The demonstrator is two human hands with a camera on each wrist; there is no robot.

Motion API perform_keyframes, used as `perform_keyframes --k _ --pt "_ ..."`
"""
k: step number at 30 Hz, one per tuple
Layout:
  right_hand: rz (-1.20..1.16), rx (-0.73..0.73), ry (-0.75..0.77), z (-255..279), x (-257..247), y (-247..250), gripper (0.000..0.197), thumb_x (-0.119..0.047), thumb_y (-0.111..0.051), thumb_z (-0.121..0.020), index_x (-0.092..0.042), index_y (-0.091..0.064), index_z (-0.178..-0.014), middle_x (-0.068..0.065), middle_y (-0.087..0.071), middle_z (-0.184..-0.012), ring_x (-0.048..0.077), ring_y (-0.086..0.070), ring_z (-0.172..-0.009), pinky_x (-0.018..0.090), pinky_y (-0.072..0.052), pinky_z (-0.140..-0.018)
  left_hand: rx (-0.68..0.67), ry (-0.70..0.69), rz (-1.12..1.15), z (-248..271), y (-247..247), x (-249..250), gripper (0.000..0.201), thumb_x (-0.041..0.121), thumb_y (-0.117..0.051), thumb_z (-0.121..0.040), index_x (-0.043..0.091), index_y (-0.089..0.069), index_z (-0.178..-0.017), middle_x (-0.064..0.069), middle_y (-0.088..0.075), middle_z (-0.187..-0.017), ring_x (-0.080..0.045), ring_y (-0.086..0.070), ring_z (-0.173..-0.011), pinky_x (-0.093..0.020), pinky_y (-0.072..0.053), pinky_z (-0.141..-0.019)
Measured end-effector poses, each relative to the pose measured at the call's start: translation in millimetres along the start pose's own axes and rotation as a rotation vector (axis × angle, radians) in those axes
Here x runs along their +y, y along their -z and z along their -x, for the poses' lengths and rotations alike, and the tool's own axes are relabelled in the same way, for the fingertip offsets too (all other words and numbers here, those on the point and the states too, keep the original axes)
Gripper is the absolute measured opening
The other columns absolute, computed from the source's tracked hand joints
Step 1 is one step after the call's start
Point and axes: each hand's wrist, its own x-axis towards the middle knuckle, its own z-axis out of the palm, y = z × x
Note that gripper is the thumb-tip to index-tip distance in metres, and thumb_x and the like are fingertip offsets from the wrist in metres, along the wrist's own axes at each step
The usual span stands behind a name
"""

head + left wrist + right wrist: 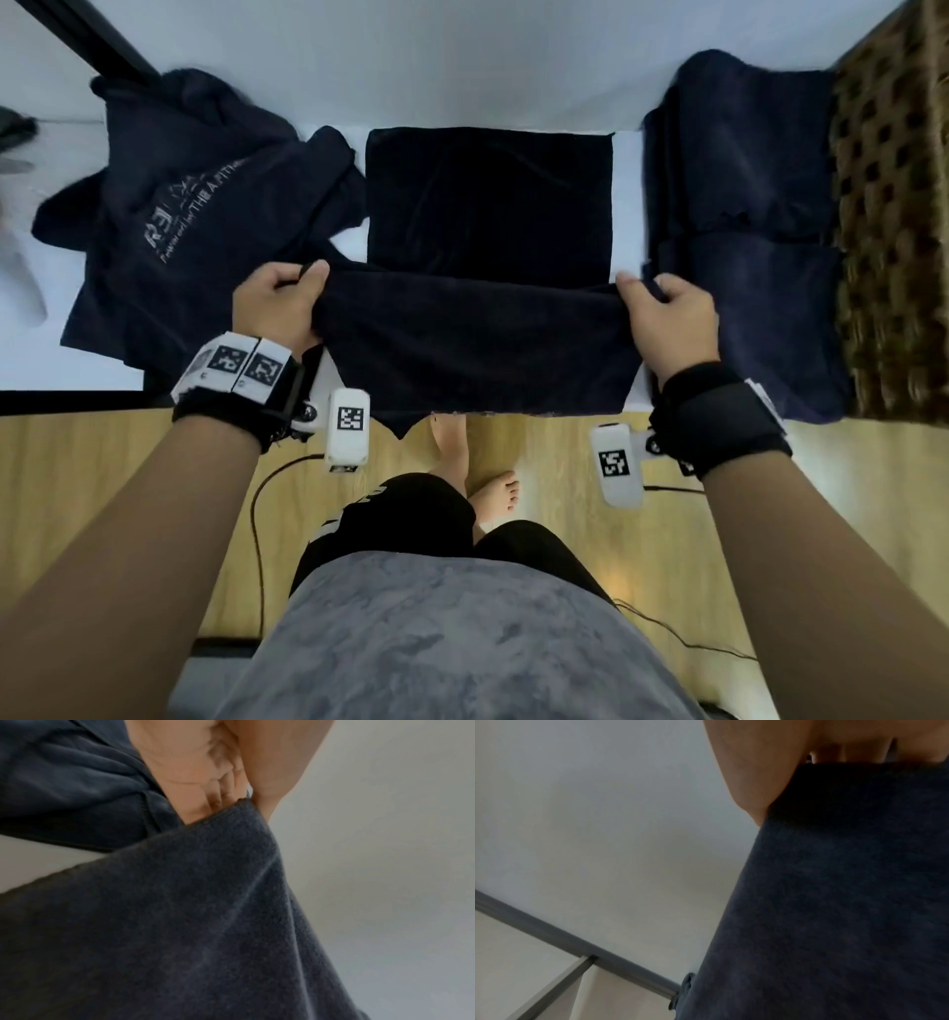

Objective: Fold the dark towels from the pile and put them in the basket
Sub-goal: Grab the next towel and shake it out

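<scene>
My left hand (280, 303) pinches the left end of the dark towel (477, 349), thumb on top, fingers curled under the hem. My right hand (667, 321) grips the right end the same way. The towel's held edge is stretched taut between my hands above the white table (354, 241); its near part hangs over the table's near edge, lower hem level with that edge. The towel's far part lies flat on the table as a dark square, its far edge close to the wall (462, 61).

Left of it lies the pile (185, 216) of dark towels, crumpled, with white lettering on the top one; it touches my left hand's side of the held towel. On the right, folded towels (744, 241) sit in the woven basket (893, 231), just beside my right hand. Narrow strips of bare white table show on either side of the flat square. Wooden floor (102, 488) lies below the near edge.
</scene>
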Motion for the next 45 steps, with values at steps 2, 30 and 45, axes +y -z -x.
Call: perform_keyframes --k 2,30,45 --pt "0.013 0.0 0.009 -22 -13 -5 0.044 -0.048 -0.064 -0.085 -0.014 -0.045 -0.064 -0.004 -0.041 -0.057 0.012 -0.043 -0.06 0.029 -0.036 -0.062 0.057 -0.022 0.048 -14 -7 14 0.02 0.039 -0.075 -0.079 0.024 -0.061 -0.079 -0.005 -0.067 -0.091 -0.012 -0.064 -0.072 -0.025 -0.054 -0.055" --pt "-0.033 -0.775 -0.466 56 86 -36 0.034 -0.036 -0.068 -0.088 -0.016 -0.072 -0.062 -0.005 -0.034 -0.049 0.013 -0.027 -0.047 0.022 -0.027 -0.043 -0.155 -0.02 -0.716 13 14 -92 0.047 0.044 -0.05 -0.094 0.004 -0.066 -0.076 -0.006 -0.066 -0.052 -0.003 -0.056 -0.036 -0.014 -0.038 -0.042" --pt "-0.099 -0.422 -0.453 68 122 -33 0.01 -0.022 -0.072 -0.085 -0.028 -0.065 -0.088 -0.007 -0.067 -0.1 0.018 -0.059 -0.105 0.032 -0.044 -0.093 -0.371 0.238 -0.477 42 16 -129 0.02 0.029 -0.072 -0.085 0.01 -0.067 -0.082 -0.01 -0.073 -0.092 -0.008 -0.067 -0.051 -0.018 -0.051 -0.05"
